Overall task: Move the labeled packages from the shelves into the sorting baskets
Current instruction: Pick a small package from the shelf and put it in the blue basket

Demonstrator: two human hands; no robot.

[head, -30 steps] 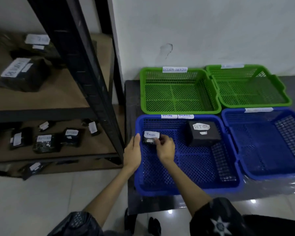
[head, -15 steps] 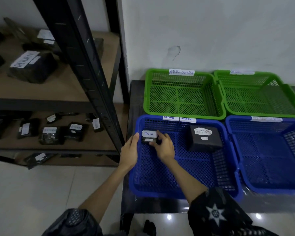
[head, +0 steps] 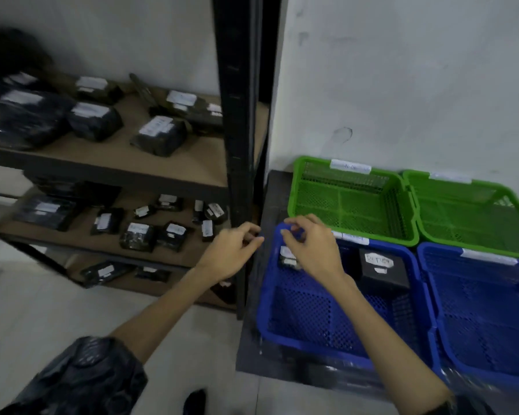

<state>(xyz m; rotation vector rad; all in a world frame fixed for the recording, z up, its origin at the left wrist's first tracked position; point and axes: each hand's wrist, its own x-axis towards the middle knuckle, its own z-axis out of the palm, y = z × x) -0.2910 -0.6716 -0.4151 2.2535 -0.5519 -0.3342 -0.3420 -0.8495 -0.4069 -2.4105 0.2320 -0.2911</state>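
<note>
Above the blue basket (head: 312, 348), the right hand (head: 315, 250) hangs loosely curled and empty over a small package (head: 288, 259) lying inside, seemingly released; the left hand (head: 231, 253), likewise empty, points shelfward, likely for another.

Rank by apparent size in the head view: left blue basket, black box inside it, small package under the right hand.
1. Left blue basket
2. Black box
3. Small package, partly hidden by the right hand
</note>
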